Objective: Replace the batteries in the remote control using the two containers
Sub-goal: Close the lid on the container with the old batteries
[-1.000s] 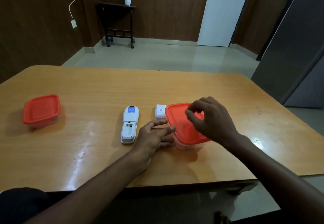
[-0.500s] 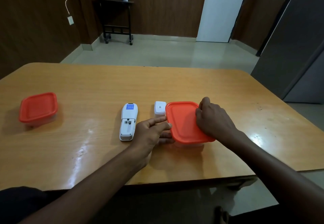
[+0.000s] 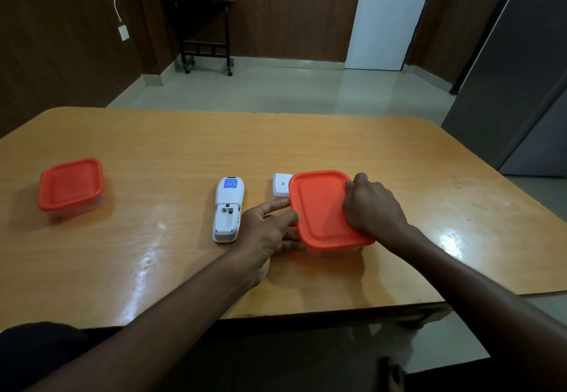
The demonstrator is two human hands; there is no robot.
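A white remote lies face down on the wooden table, its battery bay uncovered and looking empty. Its white battery cover rests just right of it. A clear container with an orange lid sits beside the cover. My left hand steadies this container's left side, fingers against its wall. My right hand lies on the lid's right edge, fingers curled over the rim. A second orange-lidded container stands closed at the far left.
The table's front edge runs close to my body. Beyond the table are a bare tiled floor, a dark wheeled side table, a white door and a grey cabinet at the right.
The tilted orange lid has come down flat onto the near container. My right hand moved from above the lid to its right edge. My left hand stayed at the container's left side.
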